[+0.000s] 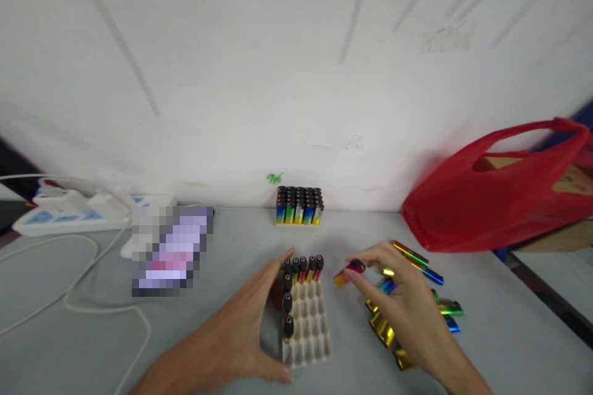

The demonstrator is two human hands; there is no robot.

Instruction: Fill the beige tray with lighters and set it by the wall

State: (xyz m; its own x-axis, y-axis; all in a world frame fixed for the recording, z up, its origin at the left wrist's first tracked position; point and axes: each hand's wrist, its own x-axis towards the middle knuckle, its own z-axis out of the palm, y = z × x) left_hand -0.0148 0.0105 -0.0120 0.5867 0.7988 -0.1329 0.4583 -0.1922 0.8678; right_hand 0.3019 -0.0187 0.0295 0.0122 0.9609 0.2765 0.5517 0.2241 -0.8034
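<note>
Right hand (393,299) pinches one lighter (348,273), right of lower centre, long axis slanting, black end up-right. My left (245,327) cups open around one tray (310,327): eight upright lighters (303,268).

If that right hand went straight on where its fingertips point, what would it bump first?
Probably the standing lighters at the far right corner of the tray. How high the right hand hovers is unclear, so it might pass over them.

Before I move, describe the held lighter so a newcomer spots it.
From the red bag, look left and down to the right hand. It pinches the black-topped, pink-orange lighter, tilted outside the nearer tray, whose lighters stand upright.
</note>
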